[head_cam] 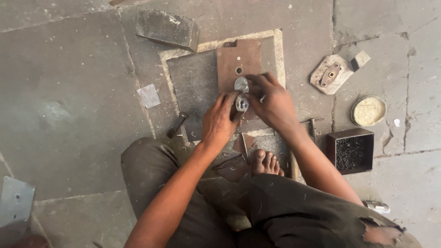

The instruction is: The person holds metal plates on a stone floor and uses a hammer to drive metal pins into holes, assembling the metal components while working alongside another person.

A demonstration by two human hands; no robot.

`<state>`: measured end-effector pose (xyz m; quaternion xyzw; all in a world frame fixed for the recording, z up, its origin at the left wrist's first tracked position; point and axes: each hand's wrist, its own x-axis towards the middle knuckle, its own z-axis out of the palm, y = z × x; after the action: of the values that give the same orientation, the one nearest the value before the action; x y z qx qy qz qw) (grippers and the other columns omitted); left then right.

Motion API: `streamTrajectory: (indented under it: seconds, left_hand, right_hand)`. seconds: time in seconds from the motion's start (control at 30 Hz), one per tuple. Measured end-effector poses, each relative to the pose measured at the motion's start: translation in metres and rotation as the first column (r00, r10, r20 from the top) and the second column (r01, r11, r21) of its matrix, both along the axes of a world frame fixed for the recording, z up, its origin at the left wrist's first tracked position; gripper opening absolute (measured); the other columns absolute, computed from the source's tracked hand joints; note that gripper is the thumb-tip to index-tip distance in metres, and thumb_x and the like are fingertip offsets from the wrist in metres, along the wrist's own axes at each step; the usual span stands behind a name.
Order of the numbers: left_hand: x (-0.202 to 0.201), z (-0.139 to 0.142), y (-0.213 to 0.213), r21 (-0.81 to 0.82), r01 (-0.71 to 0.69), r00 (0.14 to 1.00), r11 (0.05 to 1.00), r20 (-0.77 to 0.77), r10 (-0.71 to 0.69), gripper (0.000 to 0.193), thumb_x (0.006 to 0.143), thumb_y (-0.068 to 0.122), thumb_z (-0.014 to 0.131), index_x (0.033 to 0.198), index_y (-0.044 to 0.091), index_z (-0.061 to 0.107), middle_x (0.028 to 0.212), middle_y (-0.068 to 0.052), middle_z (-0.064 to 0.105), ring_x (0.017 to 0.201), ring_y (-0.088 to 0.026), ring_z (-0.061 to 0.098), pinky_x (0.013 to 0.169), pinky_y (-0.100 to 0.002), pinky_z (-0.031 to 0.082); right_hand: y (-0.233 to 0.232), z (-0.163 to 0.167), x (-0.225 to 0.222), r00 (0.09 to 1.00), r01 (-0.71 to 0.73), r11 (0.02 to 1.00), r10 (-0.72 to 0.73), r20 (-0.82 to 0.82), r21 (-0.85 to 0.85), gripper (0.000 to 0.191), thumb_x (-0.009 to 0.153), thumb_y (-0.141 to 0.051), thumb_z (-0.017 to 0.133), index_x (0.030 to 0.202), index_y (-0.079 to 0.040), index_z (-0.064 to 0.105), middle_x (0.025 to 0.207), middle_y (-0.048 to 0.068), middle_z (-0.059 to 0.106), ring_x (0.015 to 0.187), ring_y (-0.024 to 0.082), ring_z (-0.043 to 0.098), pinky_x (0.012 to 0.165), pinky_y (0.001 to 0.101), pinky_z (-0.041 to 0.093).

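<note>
Sitting on a stone-slab floor (pixel 69 115), the person is working over a dark steel base plate (pixel 195 87) set flush in a pale-edged square recess, with a brown metal plate (pixel 239 57) lying on its upper right part. Open floor is stretching wide to the left, where only a small square scrap (pixel 149 96) and a short hammer (pixel 177 124) are lying; a heavy grey block (pixel 167 29) is sitting just beyond the recess's top left corner. To the right the room is tighter: a flat lock plate (pixel 330 74), a round tin of pale paste (pixel 368 110) and a black box of small dark parts (pixel 350 150) are standing well apart from the hands.

Both forearms are reaching forward from between the raised knees, meeting over the lower edge of the brown plate, with a bare foot (pixel 265 163) resting just below.

The left hand (pixel 220 121) is lying palm down, its fingers curled and pinching the left side of a small shiny padlock body (pixel 241 102). The right hand (pixel 272 103) is arching over from the right, its fingers half closed and touching the lock's right side and the bright oval metal piece (pixel 241 84) just above it. How firmly either hand is gripping cannot be told.
</note>
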<state>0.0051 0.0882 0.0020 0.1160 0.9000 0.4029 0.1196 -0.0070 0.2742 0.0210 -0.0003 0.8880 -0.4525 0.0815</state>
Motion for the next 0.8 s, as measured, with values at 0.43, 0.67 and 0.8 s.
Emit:
streamTrajectory:
  seconds: [0.43, 0.67, 0.8]
  left_hand:
    - [-0.005, 0.001, 0.014, -0.11, -0.23, 0.967, 0.967, -0.14, 0.214, 0.083, 0.082, 0.039, 0.088, 0.143, 0.002, 0.047, 0.137, -0.022, 0.057, 0.128, -0.039, 0.054, 0.106, -0.052, 0.05]
    - [-0.035, 0.004, 0.077, -0.512, -0.223, 0.918, 0.829, 0.177, 0.356, 0.139, 0.061, 0.064, 0.093, 0.154, 0.0, 0.01, 0.157, -0.03, 0.024, 0.139, -0.046, 0.035, 0.104, -0.064, 0.039]
    - [-0.033, 0.003, 0.073, -0.502, -0.161, 0.91, 0.849, 0.258, 0.325, 0.141, 0.066, 0.052, 0.093, 0.162, 0.002, 0.002, 0.163, -0.029, 0.022, 0.143, -0.046, 0.036, 0.107, -0.061, 0.043]
  right_hand:
    - [0.073, 0.004, 0.021, 0.916, 0.31, 0.945, -0.268, 0.298, -0.104, 0.031, 0.09, -0.017, 0.077, 0.114, -0.004, 0.062, 0.104, 0.01, 0.074, 0.095, 0.018, 0.074, 0.082, 0.0336, 0.062]
    - [0.072, 0.009, 0.045, 0.961, 0.239, 0.92, -0.178, -0.212, 0.311, 0.027, 0.095, -0.005, 0.081, 0.12, -0.005, 0.071, 0.121, 0.012, 0.071, 0.109, 0.028, 0.07, 0.093, 0.0382, 0.056]
    - [0.031, 0.022, 0.043, 0.943, 0.221, 0.939, -0.138, -0.303, 0.262, 0.038, 0.085, -0.001, 0.08, 0.121, -0.004, 0.071, 0.125, 0.014, 0.07, 0.12, 0.032, 0.064, 0.103, 0.0416, 0.052]
